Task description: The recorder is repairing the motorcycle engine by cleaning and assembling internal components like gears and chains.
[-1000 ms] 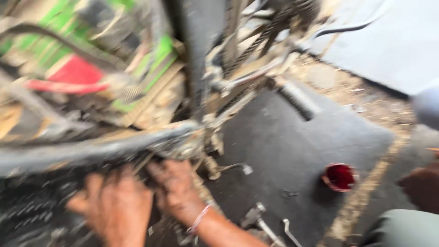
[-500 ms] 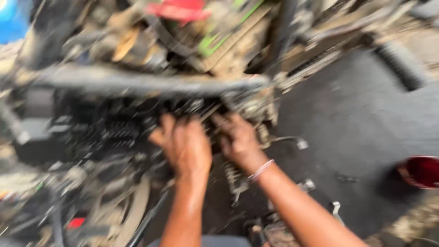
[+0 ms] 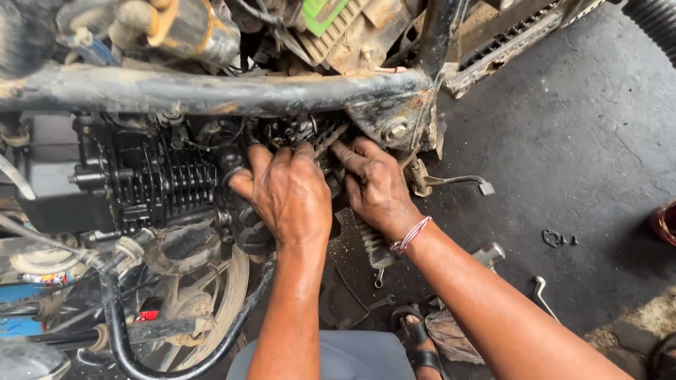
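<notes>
Floor: dark, oily concrete floor under a motorcycle frame.
Left hand: fingers curled over the black finned engine.
Right hand: fingers spread, pressing on engine.

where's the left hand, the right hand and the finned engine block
left hand [image 3: 292, 200], head view, back of the hand
right hand [image 3: 379, 186], head view, back of the hand
finned engine block [image 3: 172, 184], head view, on the black cooling fins

Even, soft daylight; brightest toward 2 o'clock on dark floor. Deep shadow under frame tube and among engine fins. Sharp at centre; slight softness at 7 o'clock. No glare.
</notes>
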